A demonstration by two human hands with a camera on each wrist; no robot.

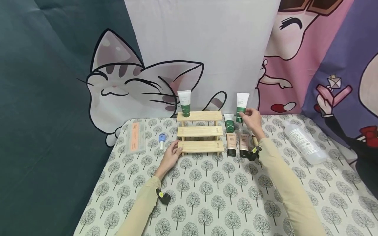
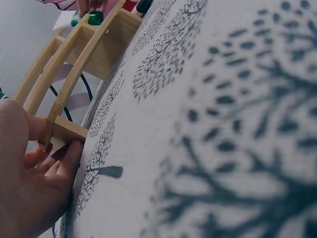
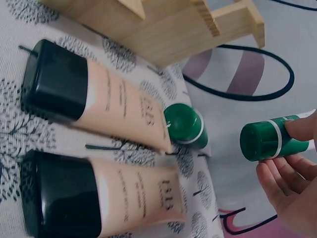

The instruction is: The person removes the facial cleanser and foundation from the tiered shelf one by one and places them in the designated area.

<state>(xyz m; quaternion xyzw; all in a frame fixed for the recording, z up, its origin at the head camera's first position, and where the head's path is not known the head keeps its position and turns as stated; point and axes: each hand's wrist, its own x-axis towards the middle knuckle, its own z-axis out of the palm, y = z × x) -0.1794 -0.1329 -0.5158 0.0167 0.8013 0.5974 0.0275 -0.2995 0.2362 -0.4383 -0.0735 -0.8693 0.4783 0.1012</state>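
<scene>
A three-step wooden stand (image 1: 200, 147) stands on the table, and my left hand (image 1: 170, 156) grips the left end of its lowest step. In the left wrist view the thumb (image 2: 35, 126) lies over the board's end, with fingers beneath. My right hand (image 1: 252, 120) pinches a green-and-white squeeze tube (image 1: 242, 102), cap down, above the table's back edge. A matching tube (image 1: 185, 102) stands cap down at the top step's left end. Another green-and-white tube (image 1: 229, 123) lies right of the stand. Two beige BB cream tubes (image 3: 126, 106) with black caps lie nearer me.
At the left lies a clear case (image 1: 136, 137) with an orange label, beside a small blue-and-white item (image 1: 162, 141). A clear bottle (image 1: 305, 144) lies at the right. Next to my right wrist is a partly hidden light-brown object (image 1: 255, 141). A printed curtain (image 1: 206, 39) hangs behind the table.
</scene>
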